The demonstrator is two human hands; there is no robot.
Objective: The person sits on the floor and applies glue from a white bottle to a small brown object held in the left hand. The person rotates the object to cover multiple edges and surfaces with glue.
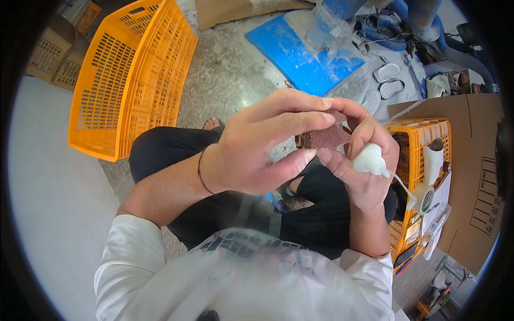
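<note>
In front of my lap, both hands hold a small piece of reddish-brown sandpaper (331, 137) between the fingertips. My left hand (262, 136) is closed on its left side, fingers over the top edge and thumb beneath. On the other side my right hand (369, 150) pinches it with thumb and fingers. A brownish edge shows left of the sandpaper; what lies behind is hidden. Against the palm of my right hand sits a white bulb-shaped thing (369, 159) with a thin tail running toward the lower right; I cannot tell its kind.
Stacked orange plastic crates (155, 69) stand at the left, beside cardboard boxes (51, 53). A dusty blue board (300, 51) lies ahead. At the right, an orange crate (412, 144) bears a tape roll (424, 197) and small tools, next to a large cardboard sheet (476, 176).
</note>
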